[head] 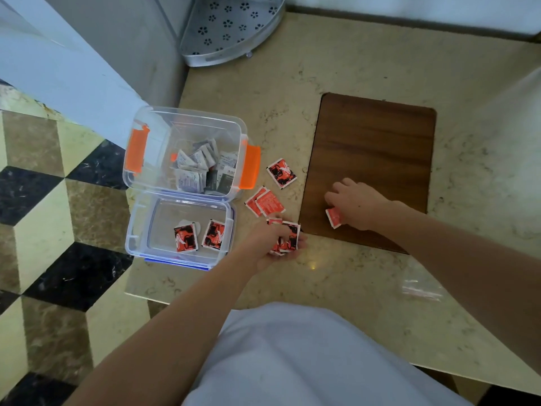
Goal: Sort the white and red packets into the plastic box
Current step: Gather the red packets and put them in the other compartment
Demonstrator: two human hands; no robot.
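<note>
**Red packets in both your hands, white ones already boxed**

Red packets fill your left hand [275, 244]: a small stack [288, 237] sits between the curled fingers, so you cannot count them, and their lower edges are hidden by your palm. Your right hand [355, 205] rests knuckles-up on the brown wooden board [377, 148], fingers folded down over a single red packet [333, 217]; only its near half shows below the fingers.

Your left forearm reaches in from the lower left, the wrist turned so the palm faces inward just right of the lid. Your right forearm crosses from the right edge, over the board's near corner.

The clear plastic box [187, 124] with orange clips [251, 167] stands at the left edge of the marble counter [351, 71]. White packets [193, 168] lie heaped in it; a few dark ones are mixed in, their print too blurred to read. The box's lid [140, 230] lies upturned just in front of it, holding two red packets [199, 237]. Three more red ones lie loose on the counter between box and board: one alone [281, 173], two overlapping [265, 202].

A clear bag [421, 287] near the counter's right front is faint and hard to make out. A perforated metal rack [231, 27] is cut off by the top of the frame.
</note>
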